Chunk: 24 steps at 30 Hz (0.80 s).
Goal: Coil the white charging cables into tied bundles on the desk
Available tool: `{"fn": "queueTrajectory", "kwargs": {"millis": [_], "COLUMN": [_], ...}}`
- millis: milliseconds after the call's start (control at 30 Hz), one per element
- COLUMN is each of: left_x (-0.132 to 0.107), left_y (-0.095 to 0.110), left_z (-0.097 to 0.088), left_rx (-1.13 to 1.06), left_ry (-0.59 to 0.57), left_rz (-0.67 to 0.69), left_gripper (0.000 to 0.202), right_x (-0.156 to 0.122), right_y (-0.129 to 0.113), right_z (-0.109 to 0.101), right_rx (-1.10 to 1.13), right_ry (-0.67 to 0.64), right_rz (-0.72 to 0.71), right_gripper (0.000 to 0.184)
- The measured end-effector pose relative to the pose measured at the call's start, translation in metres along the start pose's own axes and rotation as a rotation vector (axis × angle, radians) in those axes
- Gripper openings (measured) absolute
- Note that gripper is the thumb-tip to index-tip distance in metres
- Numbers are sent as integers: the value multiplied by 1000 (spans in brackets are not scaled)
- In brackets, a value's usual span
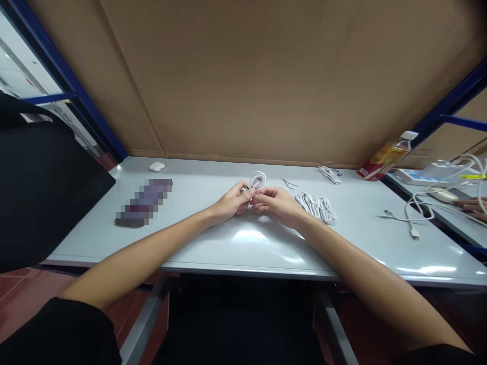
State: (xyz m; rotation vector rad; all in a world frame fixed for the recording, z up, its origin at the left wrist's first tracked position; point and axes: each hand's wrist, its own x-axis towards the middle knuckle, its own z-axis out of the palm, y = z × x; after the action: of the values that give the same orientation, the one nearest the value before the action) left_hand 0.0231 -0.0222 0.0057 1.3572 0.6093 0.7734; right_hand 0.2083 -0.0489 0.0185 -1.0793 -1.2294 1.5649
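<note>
My left hand (233, 202) is closed around a coiled white cable (257, 178), its loops standing up above the fingers. Pinched together against the lower end of that coil are the fingers of my right hand (274, 204). A small dark strip shows on the coil by my left thumb; whatever my right fingertips grip is hidden. Just right of my right hand lie coiled white cables (316, 207) on the table. Thin black twist ties (290, 184) rest behind it.
The grey table (213, 248) meets a brown board at the back. A phone-like blurred object (144, 203) and white earbud case (157, 167) lie left. Rightward are another cable bundle (330, 175), a drink bottle (386, 157), a loose cable (414, 232) and another person's hand (474, 205).
</note>
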Motion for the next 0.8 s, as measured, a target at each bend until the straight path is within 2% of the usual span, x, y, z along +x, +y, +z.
{"fn": "queueTrajectory", "kwargs": {"millis": [133,267,367,433,567,700,800], "left_x": [0,1,-1,-3,-7,-9,-9], "left_y": [1,1,2,3,9,15,19], "left_z": [0,-1,-3,-5,-8,-10,-13], "left_rx": [10,64,169,217,264,514,729], "left_ry": [-24,-15,45,66,-25,-60,-7], "left_rz": [27,64,39,26,84,240,381], "left_gripper": [49,45,46,55,68,42,30], "right_x": [-1,1,2,2,0,-3,-6], "right_y": [1,2,2,1,-2,-1,5], "right_z": [-1,-2,-4,-7,-12,-10,-2], "right_rx": [28,10,-158,-325,-590,-787,-911], "right_ry": [-61,-12,59,112,202,223,134], "right_rz": [-17,-59,-153,-223,-270,-363,-494], "right_gripper": [32,34,32,26,19,20,27]}}
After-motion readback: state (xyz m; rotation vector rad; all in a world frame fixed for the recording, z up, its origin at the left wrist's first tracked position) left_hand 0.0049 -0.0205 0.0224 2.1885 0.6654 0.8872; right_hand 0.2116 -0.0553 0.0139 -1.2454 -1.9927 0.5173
